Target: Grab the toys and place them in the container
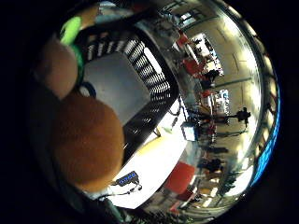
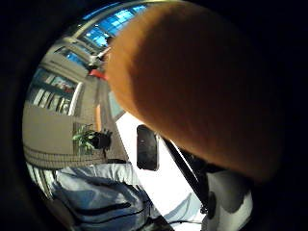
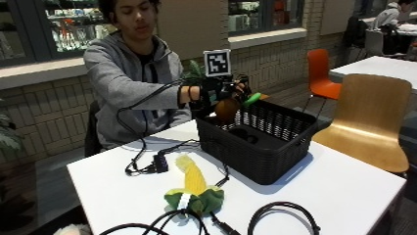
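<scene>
We are in the carrying step. From the outside view, our gloved right hand (image 3: 212, 95) is raised over the near corner of the black basket (image 3: 261, 147), and its fingers curl around an orange plush toy (image 3: 226, 108) with a bright green tip (image 3: 253, 99). The toy hangs just below the fingers, above the basket's rim and not yet inside. A second toy, a plush corn cob (image 3: 194, 188) with green leaves, lies on the white table (image 3: 345, 191), well apart from the fingers, on the near side of the basket among the cables.

We judge the task about half done at best: one toy is in the grasp, one waits on the table. The next move calls for bringing the hand further over the open basket, lowering a little, then letting the fingers relax so the toy drops clear of the wall. After that the corn cob needs fetching.

The little-finger-side palm view shows what the outside view cannot: the basket's pale floor (image 1: 119, 84) right beneath the palm, framed by the slatted walls, with the orange plush close against the palm and the green tip beside the rim. The thumb-side palm view is mostly filled by the orange toy (image 2: 202, 86); past it we see only table edge and a person's grey sleeve (image 2: 101, 192).
</scene>
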Available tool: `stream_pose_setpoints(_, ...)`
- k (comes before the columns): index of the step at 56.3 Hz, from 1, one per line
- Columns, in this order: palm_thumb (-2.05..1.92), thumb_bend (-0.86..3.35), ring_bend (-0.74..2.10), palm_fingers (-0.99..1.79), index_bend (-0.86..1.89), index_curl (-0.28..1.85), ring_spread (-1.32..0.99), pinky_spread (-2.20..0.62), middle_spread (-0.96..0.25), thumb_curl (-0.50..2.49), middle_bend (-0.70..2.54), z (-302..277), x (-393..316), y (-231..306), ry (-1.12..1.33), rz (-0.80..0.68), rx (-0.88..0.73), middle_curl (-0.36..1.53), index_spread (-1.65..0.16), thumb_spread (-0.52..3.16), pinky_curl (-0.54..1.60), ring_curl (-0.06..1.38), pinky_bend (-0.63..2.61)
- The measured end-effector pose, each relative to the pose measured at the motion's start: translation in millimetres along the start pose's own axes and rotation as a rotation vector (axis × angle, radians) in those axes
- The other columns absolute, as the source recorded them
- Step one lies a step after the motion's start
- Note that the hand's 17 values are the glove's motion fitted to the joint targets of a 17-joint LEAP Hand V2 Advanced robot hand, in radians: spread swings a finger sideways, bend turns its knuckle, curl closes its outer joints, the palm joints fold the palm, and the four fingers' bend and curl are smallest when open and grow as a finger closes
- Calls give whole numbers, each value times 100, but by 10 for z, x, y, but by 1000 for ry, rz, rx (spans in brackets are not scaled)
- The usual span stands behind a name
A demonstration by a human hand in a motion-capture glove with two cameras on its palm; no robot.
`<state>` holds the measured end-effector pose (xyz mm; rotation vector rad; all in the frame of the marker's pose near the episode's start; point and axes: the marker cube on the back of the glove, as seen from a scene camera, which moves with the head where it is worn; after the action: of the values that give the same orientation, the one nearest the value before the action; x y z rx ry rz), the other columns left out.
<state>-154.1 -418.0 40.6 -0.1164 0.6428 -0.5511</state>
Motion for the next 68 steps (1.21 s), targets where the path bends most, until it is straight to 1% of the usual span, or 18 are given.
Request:
stream_pose_setpoints(2,40,16,137,-14,-2,24,-33,-25,-26,57,69,16,20,32,3,-33,-18,87,-29,124,60,68,125)
stream_pose_setpoints(6,20,3,114,-43,5,21,-29,-15,-18,49,51,40,145,96,39,39,-17,78,-28,124,54,61,116)
stream_pose_setpoints(8,16,-1,104,-45,7,20,-26,-11,-15,47,47,45,251,162,45,73,2,75,-28,125,51,57,109)
stream_pose_setpoints(10,13,-3,96,-42,7,20,-25,-8,-13,46,43,54,430,279,48,94,21,72,-27,125,49,55,105)
stream_pose_setpoints(11,12,-3,94,-34,8,20,-25,-7,-13,45,45,62,527,353,41,100,26,72,-27,125,47,53,101)
stream_pose_setpoints(14,10,-3,88,-23,9,19,-24,-5,-11,43,45,102,747,592,-47,142,18,70,-27,126,45,50,95)
stream_pose_setpoints(21,9,-1,81,-12,9,18,-22,-2,-7,40,43,413,1411,1093,-160,522,-140,66,-28,129,41,45,90)
stream_pose_setpoints(25,9,-2,76,-15,9,18,-21,-1,-5,39,39,577,1677,1321,-278,657,-198,63,-28,128,41,44,93)
stream_pose_setpoints(29,8,-2,74,-14,8,17,-19,0,-4,38,35,827,1773,1511,-373,808,-195,61,-28,127,41,43,95)
stream_pose_setpoints(34,6,-2,74,-7,7,15,-18,0,-2,37,29,1172,1949,1677,-413,1034,-214,58,-28,122,43,42,109)
stream_pose_setpoints(38,6,-3,73,-4,7,14,-17,-1,-1,37,26,1384,1979,1715,-394,1135,-300,57,-28,118,46,42,122)
stream_pose_setpoints(45,-2,-5,71,-16,5,11,-12,-3,2,36,15,1664,1978,1625,-370,1233,-368,51,-28,111,49,41,139)
stream_pose_setpoints(52,-7,-7,79,-13,4,10,-10,-5,5,33,14,1828,1891,1494,-429,1282,-423,47,-28,107,48,42,145)
stream_pose_setpoints(58,19,11,100,-7,0,6,-10,-16,8,36,10,1792,1911,1402,-505,1307,-370,41,-27,129,49,47,160)
stream_pose_setpoints(60,34,22,117,5,-5,4,-12,-23,8,40,9,1777,1912,1400,-542,1303,-355,40,-27,139,51,50,172)
stream_pose_setpoints(62,44,28,123,5,-2,3,-13,-26,9,44,13,1758,1923,1415,-561,1288,-335,39,-27,143,50,51,173)
stream_pose_setpoints(64,55,35,125,6,2,3,-14,-28,8,48,18,1732,1941,1444,-544,1271,-317,40,-28,143,50,52,173)
stream_pose_setpoints(68,72,44,125,15,11,5,-17,-30,6,58,26,1641,2006,1535,-408,1224,-286,43,-29,142,49,53,166)
